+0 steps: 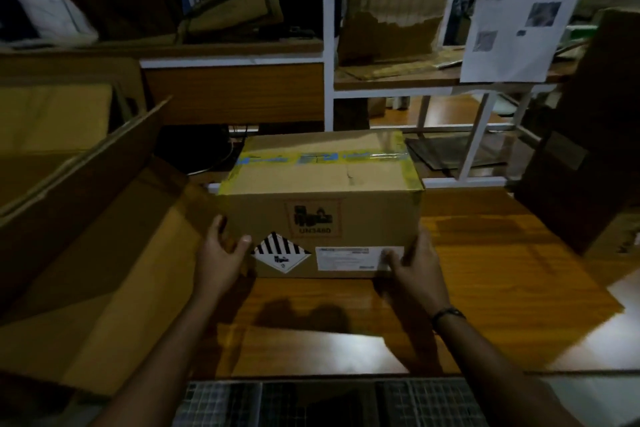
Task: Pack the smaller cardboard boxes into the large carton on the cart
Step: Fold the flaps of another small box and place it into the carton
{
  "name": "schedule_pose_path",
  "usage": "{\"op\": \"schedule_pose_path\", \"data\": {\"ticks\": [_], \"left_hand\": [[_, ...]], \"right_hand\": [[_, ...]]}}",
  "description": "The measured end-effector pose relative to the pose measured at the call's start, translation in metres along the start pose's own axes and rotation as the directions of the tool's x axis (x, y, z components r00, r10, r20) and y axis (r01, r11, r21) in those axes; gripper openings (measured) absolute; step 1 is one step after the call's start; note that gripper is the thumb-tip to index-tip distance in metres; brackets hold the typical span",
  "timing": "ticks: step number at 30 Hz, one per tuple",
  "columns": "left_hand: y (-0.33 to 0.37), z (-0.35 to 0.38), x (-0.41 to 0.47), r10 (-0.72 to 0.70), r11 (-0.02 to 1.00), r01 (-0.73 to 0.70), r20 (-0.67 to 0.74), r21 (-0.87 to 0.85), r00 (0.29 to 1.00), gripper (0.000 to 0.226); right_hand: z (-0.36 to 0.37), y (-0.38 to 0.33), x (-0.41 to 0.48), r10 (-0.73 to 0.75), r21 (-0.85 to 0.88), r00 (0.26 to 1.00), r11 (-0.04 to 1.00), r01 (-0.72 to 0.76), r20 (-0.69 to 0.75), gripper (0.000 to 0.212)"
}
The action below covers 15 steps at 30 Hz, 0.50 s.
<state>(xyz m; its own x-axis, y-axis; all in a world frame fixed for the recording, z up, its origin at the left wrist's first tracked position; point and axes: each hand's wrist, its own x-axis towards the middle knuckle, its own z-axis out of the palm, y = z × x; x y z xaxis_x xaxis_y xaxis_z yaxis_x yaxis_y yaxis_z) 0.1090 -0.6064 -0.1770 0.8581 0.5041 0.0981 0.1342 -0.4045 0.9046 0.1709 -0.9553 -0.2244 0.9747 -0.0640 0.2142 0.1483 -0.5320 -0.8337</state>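
Pick-up step: the left hand point(220, 253) and right hand point(414, 263) grip the lower front corners of the taped small box point(320, 204) on the wooden table point(485, 253), which likely needs lifting leftward into the large open carton point(104, 253)

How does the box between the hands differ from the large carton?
The box is taped shut and labelled; the carton is open, no label visible. The box is smaller than the carton. The left hand and right hand hold the box, not the carton. Both are brown cardboard.
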Motion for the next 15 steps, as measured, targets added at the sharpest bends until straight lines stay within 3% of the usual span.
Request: {"op": "schedule_pose_path", "data": {"ticks": [3, 9, 13, 15], "left_hand": [[-0.014, 0.009, -0.010, -0.046, 0.999, 0.045, 0.201, 0.010, 0.979, 0.076], [-0.019, 0.015, -0.009, -0.020, 1.000, 0.019, 0.151, 0.010, 0.988, 0.079], [-0.011, 0.016, -0.008, 0.027, 0.998, -0.021, 0.104, -0.059, 0.994, 0.086], [-0.004, 0.017, -0.005, 0.023, 0.996, -0.015, 0.094, -0.090, 0.995, 0.089]], "right_hand": [[0.013, 0.009, -0.010, 0.036, 0.089, 0.999, 0.995, -0.034, -0.016, 0.079], [0.012, 0.003, -0.004, 0.014, 0.081, 0.999, 0.997, -0.010, -0.048, 0.072], [-0.005, -0.008, 0.002, -0.028, 0.027, 0.999, 0.999, 0.029, -0.035, 0.110], [-0.012, -0.011, 0.002, -0.074, -0.016, 0.997, 0.997, 0.074, -0.026, 0.120]]}}
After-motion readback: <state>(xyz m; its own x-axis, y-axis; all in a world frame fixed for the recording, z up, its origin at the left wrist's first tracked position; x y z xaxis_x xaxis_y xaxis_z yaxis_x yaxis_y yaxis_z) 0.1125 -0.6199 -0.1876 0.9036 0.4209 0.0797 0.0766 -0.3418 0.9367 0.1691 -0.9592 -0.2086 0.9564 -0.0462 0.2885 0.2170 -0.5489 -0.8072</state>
